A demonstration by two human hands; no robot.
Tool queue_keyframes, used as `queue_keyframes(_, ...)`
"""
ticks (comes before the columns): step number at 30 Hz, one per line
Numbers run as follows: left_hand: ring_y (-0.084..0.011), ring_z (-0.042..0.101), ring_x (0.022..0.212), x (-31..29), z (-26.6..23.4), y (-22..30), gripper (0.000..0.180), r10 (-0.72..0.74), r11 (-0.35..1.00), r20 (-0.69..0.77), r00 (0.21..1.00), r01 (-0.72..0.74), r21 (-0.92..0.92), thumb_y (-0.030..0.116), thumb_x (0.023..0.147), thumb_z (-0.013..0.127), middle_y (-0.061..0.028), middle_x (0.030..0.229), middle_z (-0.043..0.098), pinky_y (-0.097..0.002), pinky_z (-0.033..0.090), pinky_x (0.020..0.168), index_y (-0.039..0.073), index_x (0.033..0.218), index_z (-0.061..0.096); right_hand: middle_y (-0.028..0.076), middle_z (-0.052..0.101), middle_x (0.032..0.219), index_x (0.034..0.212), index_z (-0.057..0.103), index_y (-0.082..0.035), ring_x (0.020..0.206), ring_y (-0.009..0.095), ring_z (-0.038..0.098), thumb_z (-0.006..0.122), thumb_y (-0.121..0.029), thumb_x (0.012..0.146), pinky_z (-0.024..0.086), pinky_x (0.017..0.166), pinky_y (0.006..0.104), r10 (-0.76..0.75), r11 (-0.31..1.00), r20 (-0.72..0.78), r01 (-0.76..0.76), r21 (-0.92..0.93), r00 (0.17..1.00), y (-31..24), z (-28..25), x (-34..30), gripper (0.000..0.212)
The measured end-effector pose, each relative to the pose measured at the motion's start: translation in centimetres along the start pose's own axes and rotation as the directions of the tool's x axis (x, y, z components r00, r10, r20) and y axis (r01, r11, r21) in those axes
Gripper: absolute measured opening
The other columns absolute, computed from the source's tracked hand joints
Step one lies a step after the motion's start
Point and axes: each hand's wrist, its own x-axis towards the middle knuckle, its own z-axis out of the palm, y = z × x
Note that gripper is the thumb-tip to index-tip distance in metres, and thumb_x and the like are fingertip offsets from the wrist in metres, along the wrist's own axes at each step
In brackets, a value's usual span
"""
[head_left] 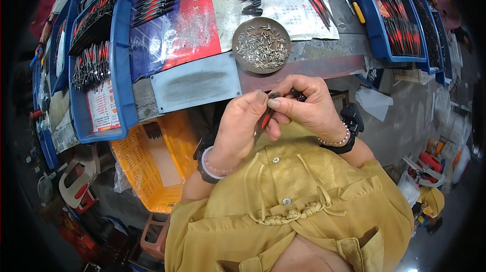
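Light: bright, even, from overhead; soft shadows.
Glare: faint on the floor at right.
Edges: fisheye bending, black rim.
Focus: centre sharp.

workshop | blue parts bins (124, 69) | dish of metal pins (261, 45) | worn bench (324, 64)

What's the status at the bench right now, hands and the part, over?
Left hand and right hand both pinching a small red-and-black tool at chest height. Round dish of metal pins just ahead on the bench. Nothing between hands and dish.
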Motion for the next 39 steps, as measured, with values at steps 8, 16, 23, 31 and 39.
queue_keyframes(8, -0.0178, 0.066, 0.089, -1.3, 0.2, 0.7, 0.023, 0.284, 0.771, 0.054, 0.957, -0.261, 0.580, 0.006, 0.097, 0.049, -0.0134, 0.096, 0.067, -0.0271, 0.053, 0.080, -0.010, 0.110, 0.057, 0.004, 0.066, 0.077, 0.085, 0.063, 0.004, 0.069, 0.007, 0.063, 0.067, -0.005, 0.084, 0.051, 0.061, 0.0200, -0.163, 0.977, -0.092, 0.148, -0.155, 0.982, 0.3, 0.5, -0.2, 0.010)
queue_keyframes(16, -0.0149, 0.067, 0.081, -1.0, 0.8, 0.8, 0.022, 0.329, 0.766, 0.064, 0.942, -0.306, 0.565, 0.009, 0.097, 0.049, -0.0110, 0.089, 0.068, -0.0255, 0.053, 0.074, -0.009, 0.106, 0.059, 0.004, 0.066, 0.075, 0.085, 0.064, 0.003, 0.067, 0.006, 0.063, 0.066, -0.006, 0.085, 0.050, 0.058, 0.0194, -0.219, 0.963, -0.096, 0.199, -0.183, 0.971, 0.2, 0.6, -0.4, 0.010)
queue_keyframes(23, -0.0153, 0.067, 0.076, -1.1, 1.0, 1.1, 0.025, 0.262, 0.767, 0.063, 0.963, -0.247, 0.592, 0.014, 0.098, 0.049, -0.0125, 0.087, 0.068, -0.0251, 0.053, 0.068, -0.008, 0.105, 0.059, 0.002, 0.064, 0.072, 0.084, 0.063, 0.003, 0.061, 0.004, 0.058, 0.066, -0.007, 0.086, 0.046, 0.053, 0.0190, -0.226, 0.957, -0.079, 0.206, -0.204, 0.971, 0.3, 0.4, -0.2, 0.011)
queue_keyframes(31, -0.0221, 0.067, 0.072, 0.7, -0.8, -0.4, 0.040, -0.153, 0.948, 0.048, 0.987, 0.160, -0.275, 0.031, 0.101, 0.036, -0.0165, 0.090, 0.066, -0.0316, 0.056, 0.067, -0.003, 0.111, 0.053, 0.001, 0.058, 0.065, 0.079, 0.061, -0.001, 0.051, 0.006, 0.050, 0.066, -0.011, 0.085, 0.038, 0.046, 0.0184, 0.111, 0.955, 0.001, -0.107, 0.275, 0.994, 0.7, -0.3, 1.4, 0.013)
queue_keyframes(39, -0.0197, 0.066, 0.074, 1.1, -2.6, -2.3, 0.040, -0.235, 0.734, 0.225, 0.946, 0.324, -0.597, 0.034, 0.101, 0.035, -0.0105, 0.088, 0.066, -0.0301, 0.057, 0.067, -0.001, 0.109, 0.053, 0.000, 0.059, 0.066, 0.078, 0.059, -0.006, 0.051, 0.004, 0.052, 0.065, -0.013, 0.086, 0.038, 0.044, 0.0151, 0.284, 0.919, -0.032, -0.263, 0.292, 0.958, 2.2, -0.3, 2.1, 0.012)
